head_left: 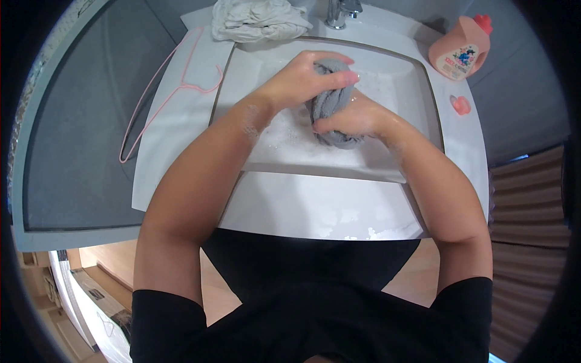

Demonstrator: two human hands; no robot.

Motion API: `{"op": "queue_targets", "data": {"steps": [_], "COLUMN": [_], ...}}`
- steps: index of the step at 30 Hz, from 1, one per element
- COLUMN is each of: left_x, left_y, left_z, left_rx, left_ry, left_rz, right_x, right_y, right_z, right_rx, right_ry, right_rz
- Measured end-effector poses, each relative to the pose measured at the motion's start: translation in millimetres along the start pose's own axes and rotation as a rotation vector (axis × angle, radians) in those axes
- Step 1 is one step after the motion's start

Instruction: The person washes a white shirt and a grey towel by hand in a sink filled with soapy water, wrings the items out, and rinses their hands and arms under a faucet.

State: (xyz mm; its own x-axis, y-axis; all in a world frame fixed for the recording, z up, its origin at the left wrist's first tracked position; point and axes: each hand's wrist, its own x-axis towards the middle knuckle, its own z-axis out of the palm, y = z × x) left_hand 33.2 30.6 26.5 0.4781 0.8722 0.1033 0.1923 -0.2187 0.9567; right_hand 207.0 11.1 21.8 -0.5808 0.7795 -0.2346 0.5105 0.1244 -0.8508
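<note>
Bunching into rumpled folds, gray cloth [328,104], left grip [302,78] and right grip [356,116] clamped on it

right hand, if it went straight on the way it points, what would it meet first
The grey cloth the right hand grips; beyond that, perhaps the left hand, though depth is unclear.
</note>
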Motion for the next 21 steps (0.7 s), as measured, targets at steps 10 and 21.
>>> {"op": "queue_targets", "data": {"steps": [10,21], "left_x": [14.2,12.9], "left_y": [-12.5,-4.2], "left_z": [11.8,14.1], "left_rx": [0.259,0.295], "left_ry": [0.406,0.617], "left_rz": [0.120,0.141], "right_x": [10.6,8.0], "right_y": [-6.1,-11.7], "right_z": [8.6,9.0], "right_rx": [-0.125,-0.206], "right_ry": [0.138,0.226], "right_rz": [0.048,0.035]}}
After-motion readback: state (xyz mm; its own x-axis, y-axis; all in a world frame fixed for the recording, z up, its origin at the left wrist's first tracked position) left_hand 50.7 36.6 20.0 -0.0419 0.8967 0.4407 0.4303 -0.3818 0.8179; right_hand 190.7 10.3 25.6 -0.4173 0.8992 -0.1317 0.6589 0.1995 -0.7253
